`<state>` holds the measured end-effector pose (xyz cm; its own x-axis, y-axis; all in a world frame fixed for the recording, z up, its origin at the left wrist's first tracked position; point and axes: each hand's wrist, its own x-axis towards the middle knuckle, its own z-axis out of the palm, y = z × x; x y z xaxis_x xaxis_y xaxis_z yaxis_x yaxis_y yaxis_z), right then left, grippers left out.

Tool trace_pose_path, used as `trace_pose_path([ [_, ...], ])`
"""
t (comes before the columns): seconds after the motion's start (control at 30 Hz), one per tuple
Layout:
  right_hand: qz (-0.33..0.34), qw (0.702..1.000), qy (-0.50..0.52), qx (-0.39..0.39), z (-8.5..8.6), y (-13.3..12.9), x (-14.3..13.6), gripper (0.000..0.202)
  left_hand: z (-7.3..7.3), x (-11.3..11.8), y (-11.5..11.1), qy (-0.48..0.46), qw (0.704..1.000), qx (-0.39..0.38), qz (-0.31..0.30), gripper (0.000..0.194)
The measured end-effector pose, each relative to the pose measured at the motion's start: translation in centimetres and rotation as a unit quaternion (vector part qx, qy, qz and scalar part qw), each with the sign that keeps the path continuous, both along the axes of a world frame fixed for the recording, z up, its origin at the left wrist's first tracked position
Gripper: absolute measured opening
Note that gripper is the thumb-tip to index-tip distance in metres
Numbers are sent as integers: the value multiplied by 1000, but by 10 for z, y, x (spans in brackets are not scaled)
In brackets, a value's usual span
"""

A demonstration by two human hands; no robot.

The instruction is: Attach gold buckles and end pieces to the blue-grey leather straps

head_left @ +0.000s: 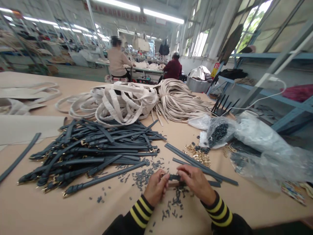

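Observation:
Both hands meet over the front of the table, holding a short dark strap (174,177) between them. My left hand (156,186) pinches its left end, where a bit of gold metal shows at the fingertips. My right hand (195,182) has its fingers closed round the strap's right part, which they partly hide. Small dark pieces (144,174) lie scattered beside and below the hands. Just beyond my right hand, loose dark straps (193,160) lie flat on the table.
A heap of dark buckled straps (93,150) covers the left. Behind are white strap loops (127,101) and a beige strap bundle (173,98). Gold buckles (199,155) and plastic bags (266,137) lie right. Two people (118,62) sit farther off.

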<state>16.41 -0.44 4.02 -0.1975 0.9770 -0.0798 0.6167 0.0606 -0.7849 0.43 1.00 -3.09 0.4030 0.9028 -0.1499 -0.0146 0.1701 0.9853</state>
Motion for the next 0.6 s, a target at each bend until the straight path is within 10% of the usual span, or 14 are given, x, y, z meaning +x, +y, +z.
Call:
trace_pose_path([
  [0.1, -32, 991, -92, 87, 4, -2, 18, 26, 4, -1, 2, -14, 1000, -16, 12, 31],
  [0.27, 90, 975, -201, -18, 2, -5, 32, 22, 6, 1, 2, -33, 998, -42, 14, 30],
  [0.6, 138, 980, -45, -134, 1, -1, 4, 25, 5, 4, -2, 10, 1000, -11, 16, 30],
])
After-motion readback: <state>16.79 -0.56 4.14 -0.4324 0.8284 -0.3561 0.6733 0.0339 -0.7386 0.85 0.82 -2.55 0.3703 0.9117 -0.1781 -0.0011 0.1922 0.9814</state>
